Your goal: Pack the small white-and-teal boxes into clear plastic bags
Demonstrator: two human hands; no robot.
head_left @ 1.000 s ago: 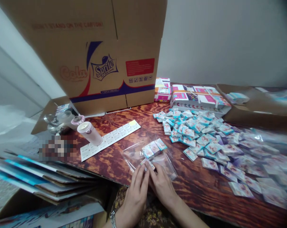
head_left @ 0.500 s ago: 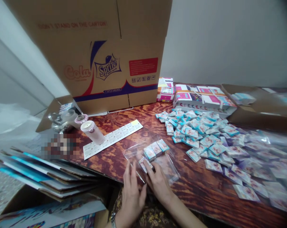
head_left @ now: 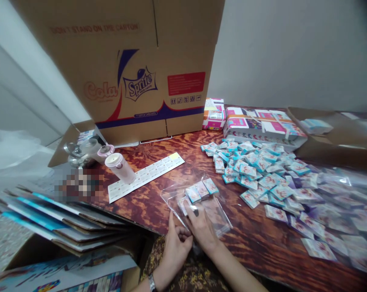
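A large cardboard carton stands at the rear of the wooden surface. A white bottle lies beside a printed label strip. Pink boxes sit near the wall.

Plain grey wall behind dark-red burl-pattern wood table, soft even light.

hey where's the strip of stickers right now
In the head view the sticker strip lies flat on the wooden table, left of centre, just in front of the big Sprite carton and beside the tipped pink-lidded bottle.
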